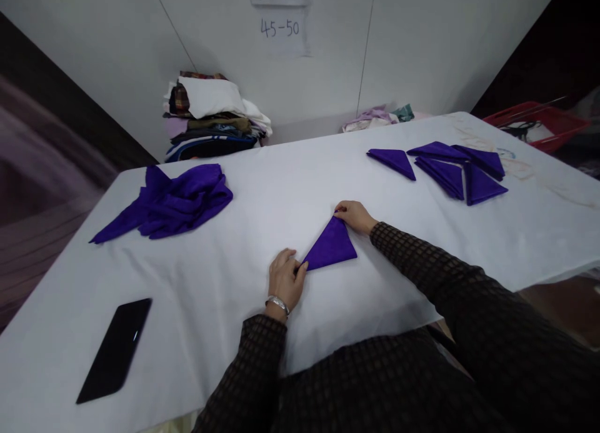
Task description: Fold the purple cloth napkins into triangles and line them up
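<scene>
A purple cloth napkin (330, 245), folded into a triangle, lies in front of me on a white-covered table (281, 189). My left hand (285, 280), with a silver bangle at the wrist, pinches its left corner between thumb and fingers. At the top corner, my right hand (355, 216) grips the cloth with its fingertips. The third corner rests free on the table at the right. Several folded purple triangles (482, 182) lie grouped at the back right. A loose, crumpled heap of purple cloth (185, 199) sits at the back left.
A black phone (115, 348) lies at the front left of the table. Behind the table, a stack of folded clothes (213, 117) stands against the wall, with more fabric (375, 117) to its right. A red basket (539, 120) is beyond the right back corner.
</scene>
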### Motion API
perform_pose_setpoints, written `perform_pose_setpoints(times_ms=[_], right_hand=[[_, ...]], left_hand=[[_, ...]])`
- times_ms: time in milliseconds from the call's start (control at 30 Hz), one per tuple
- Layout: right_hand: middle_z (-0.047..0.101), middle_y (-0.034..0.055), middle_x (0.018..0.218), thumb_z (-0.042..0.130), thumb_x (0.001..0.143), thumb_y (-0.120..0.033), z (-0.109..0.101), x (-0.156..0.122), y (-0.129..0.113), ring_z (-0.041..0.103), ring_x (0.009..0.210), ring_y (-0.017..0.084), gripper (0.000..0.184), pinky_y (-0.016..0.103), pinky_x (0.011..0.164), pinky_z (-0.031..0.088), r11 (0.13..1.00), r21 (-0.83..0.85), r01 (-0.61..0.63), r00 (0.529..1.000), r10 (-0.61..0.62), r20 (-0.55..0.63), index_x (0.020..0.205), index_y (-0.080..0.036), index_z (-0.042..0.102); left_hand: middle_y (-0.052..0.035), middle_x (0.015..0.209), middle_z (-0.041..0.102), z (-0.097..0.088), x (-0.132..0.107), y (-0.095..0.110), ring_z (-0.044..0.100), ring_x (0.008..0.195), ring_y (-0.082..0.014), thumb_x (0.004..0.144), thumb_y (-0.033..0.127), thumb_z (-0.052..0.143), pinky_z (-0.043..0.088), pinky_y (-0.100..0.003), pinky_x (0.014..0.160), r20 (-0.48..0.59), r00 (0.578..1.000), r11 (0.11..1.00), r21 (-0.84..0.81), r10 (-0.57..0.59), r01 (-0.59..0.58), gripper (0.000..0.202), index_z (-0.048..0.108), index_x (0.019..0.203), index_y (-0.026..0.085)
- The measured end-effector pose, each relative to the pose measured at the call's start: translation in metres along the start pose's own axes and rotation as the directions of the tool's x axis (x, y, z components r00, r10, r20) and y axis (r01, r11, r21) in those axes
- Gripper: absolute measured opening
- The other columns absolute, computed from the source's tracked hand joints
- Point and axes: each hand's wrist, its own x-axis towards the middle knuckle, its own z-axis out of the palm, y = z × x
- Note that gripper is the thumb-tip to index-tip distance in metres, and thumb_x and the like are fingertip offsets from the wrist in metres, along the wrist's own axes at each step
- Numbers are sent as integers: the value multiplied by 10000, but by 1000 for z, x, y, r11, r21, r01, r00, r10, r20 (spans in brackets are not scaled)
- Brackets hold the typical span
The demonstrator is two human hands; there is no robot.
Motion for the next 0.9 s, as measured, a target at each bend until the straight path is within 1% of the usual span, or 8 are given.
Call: perform_pose_setpoints(times_ms=[167, 367, 467, 533, 600, 700, 767, 900], right_hand=[[676, 31, 778, 604, 787, -229, -3, -4, -1, 581, 722, 167, 110, 260, 643, 390, 997, -77, -17, 999, 15, -31, 845, -185, 686], [673, 31, 802, 585, 807, -227, -2, -7, -5, 579, 737, 170, 106, 264, 645, 390, 986, -164, 9, 999, -14, -33, 847, -192, 676], [673, 42, 857, 571, 812, -195, -1, -8, -4, 578, 789, 174, 132, 274, 701, 404, 985, -167, 38, 999, -44, -28, 876, -187, 686], [669, 51, 906, 552, 825, -183, -3, -9, -1, 574, 824, 173, 189, 284, 752, 413, 988, -136, 74, 997, -77, -17, 953, -183, 691], [661, 49, 935, 531, 831, -163, -7, -8, 3, 570, 823, 160, 268, 286, 777, 424, 992, -59, 113, 994, -112, 20, 1053, -186, 680], [650, 34, 937, 525, 799, -114, -15, -4, 9, 565, 783, 136, 365, 270, 766, 440, 987, 61, 149, 978, -156, 137, 1125, -199, 664], [647, 27, 927, 528, 781, -99, -20, 0, 12, 565, 775, 129, 381, 260, 758, 443, 982, 105, 155, 963, -174, 207, 1119, -204, 669], [647, 8, 869, 537, 756, -96, -24, 9, 12, 562, 740, 119, 343, 250, 731, 444, 980, 153, 127, 941, -168, 292, 1045, -200, 692]], left_hand=[[-99, 1102, 634, -1, 1, 1, 531, 1133, -257, 889, 321, 460, 419, -450, 959, 23, 999, 999, 30, -22, 21, 262, 583, 689, 203], [-92, 1123, 637, -1, 1, 1, 524, 1149, -255, 894, 299, 443, 405, -454, 972, 35, 998, 997, 52, -54, 52, 255, 601, 721, 201], [-89, 1115, 638, -1, 1, 2, 523, 1149, -256, 884, 292, 456, 400, -454, 975, 25, 998, 996, 63, -65, 64, 239, 603, 719, 202], [-90, 1111, 637, -1, 1, 3, 523, 1146, -254, 879, 290, 460, 399, -452, 973, 23, 998, 996, 65, -63, 61, 235, 602, 713, 203], [-90, 1113, 635, -2, 1, 3, 523, 1144, -252, 879, 286, 457, 397, -452, 972, 25, 998, 996, 66, -57, 55, 235, 600, 711, 206], [-90, 1117, 632, -2, 1, 2, 526, 1135, -252, 881, 288, 454, 399, -454, 962, 23, 999, 996, 70, -48, 46, 236, 596, 711, 207], [-90, 1112, 632, -2, 1, 2, 530, 1126, -252, 880, 294, 455, 405, -453, 952, 23, 999, 997, 70, -41, 39, 236, 593, 708, 209], [-92, 1111, 631, -2, 1, 2, 531, 1121, -249, 880, 292, 453, 403, -452, 954, 22, 999, 997, 70, -33, 31, 234, 593, 711, 210]])
